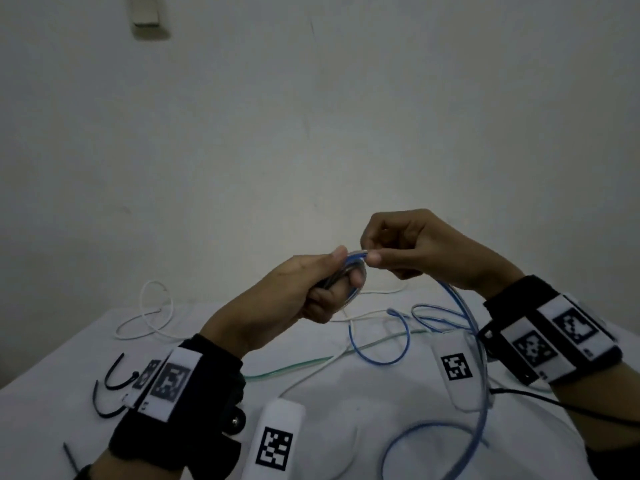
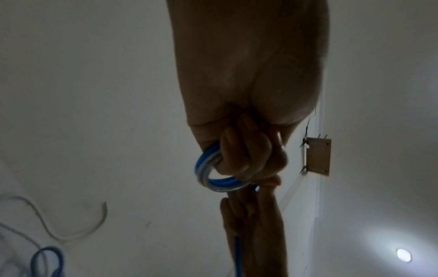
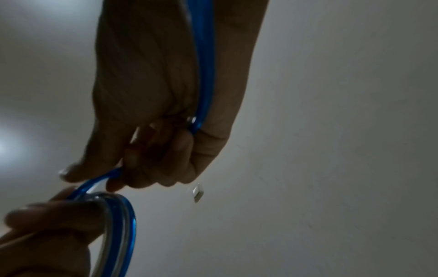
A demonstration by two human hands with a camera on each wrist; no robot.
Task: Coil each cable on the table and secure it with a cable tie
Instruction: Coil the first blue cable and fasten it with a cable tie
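Pale bare wall behind; white-covered counter (image 1: 381, 393) below, dim light.

Progress, as judged: early. One blue cable (image 1: 398, 355) is partly coiled and not yet tied. No finished, tied bundle shows anywhere. A white cable (image 1: 145, 327) lies loose at the far left of the counter, and a pale greenish one (image 1: 294, 363) runs across the middle; both uncoiled. Black cable ties (image 1: 114, 379) lie unused at the near left edge.

Left grip: left hand (image 1: 294, 299) raised above the counter, fingers curled tight round a small coil (image 2: 213, 178) of the blue cable, several turns stacked blue and clear. The loop sticks out past the fingertips in the left wrist view.

Right grip: right hand (image 1: 415, 251) just beside the left, thumb and forefinger pinching the cable strand right at the coil's top edge. The right wrist view shows the cable passing through the curled palm and out along the wrist.

Outward: from the right hand the free blue length drops to the counter and wanders in loose loops at near right. A good deal is left to wind in.

Remaining: finish this coil, tie it, then the other cables.
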